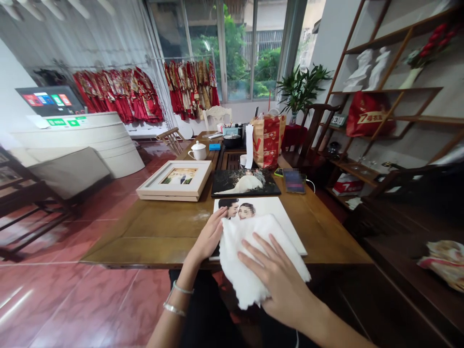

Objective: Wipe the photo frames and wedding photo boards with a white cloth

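Note:
A white fluffy cloth (pixel 235 261) lies over the lower part of a white photo panel (pixel 286 220) and hangs past the table's front edge. My right hand (pixel 277 273) rests on top of it, fingers spread; its thumb is mostly hidden. My left hand (pixel 210 234) touches the panel's left side, fingers stretched out beside the cloth's edge. Two printed heads show at the panel's top left; the cloth covers the rest of the print. Just behind lies a dark photo panel (pixel 221 181) with a white gown on it.
On the wooden table (pixel 145 237) are a white framed picture (pixel 148 189), a lidded white cup (pixel 198 151), a black pot (pixel 232 140), a red-and-tan paper bag (pixel 268 142) and a phone (pixel 294 181) on a cable. Dark wooden chairs and a shelf (pixel 395 89) stand to the right.

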`<state>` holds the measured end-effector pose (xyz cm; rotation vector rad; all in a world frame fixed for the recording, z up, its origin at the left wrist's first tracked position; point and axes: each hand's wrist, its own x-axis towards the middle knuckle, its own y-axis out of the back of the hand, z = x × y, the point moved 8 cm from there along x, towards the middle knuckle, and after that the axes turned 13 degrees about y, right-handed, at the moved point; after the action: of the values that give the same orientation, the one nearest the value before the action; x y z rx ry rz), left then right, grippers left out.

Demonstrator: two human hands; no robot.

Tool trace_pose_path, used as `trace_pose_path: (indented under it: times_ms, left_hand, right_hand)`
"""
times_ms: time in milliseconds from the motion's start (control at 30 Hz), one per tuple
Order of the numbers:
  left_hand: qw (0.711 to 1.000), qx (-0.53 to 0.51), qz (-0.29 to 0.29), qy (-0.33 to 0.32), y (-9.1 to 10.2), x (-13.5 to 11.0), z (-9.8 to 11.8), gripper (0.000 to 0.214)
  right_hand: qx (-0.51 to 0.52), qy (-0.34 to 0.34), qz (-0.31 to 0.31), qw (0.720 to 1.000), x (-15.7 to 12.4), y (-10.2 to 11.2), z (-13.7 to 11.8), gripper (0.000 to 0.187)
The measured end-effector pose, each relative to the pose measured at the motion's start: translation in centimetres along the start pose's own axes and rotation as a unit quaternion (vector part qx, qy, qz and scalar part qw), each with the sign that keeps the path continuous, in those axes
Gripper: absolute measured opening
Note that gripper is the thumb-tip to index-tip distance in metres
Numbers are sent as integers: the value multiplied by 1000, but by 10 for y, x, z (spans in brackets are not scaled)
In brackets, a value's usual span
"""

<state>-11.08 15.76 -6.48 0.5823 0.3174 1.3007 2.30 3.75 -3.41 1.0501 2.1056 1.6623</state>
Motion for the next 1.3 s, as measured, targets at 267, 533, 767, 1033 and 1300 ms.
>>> trace_pose_path:
  times_ms: [267, 533, 767, 1033, 1300]
  left_hand:
    - [999, 26, 11, -22, 0, -1, 3, 41]
    - [998, -6, 16, -53, 2, 3, -1, 40]
    - [998, -15, 9, -55, 3, 3, 0, 40]
    - [999, 8, 10, -51, 0, 4, -3, 41]
    - [999, -1, 13, -49, 2, 2, -1, 40]
  right_hand:
    - [-111, -175, 79, 975, -9, 33, 90, 59]
    - [-84, -140, 55, 985, 24, 18, 64, 64]
    - [30, 13, 6, 999, -3, 8, 0, 74]
    - [-49, -168, 62, 983, -21, 40, 102, 65]
    - [-150, -205, 42, 966, 31, 28, 103, 63]
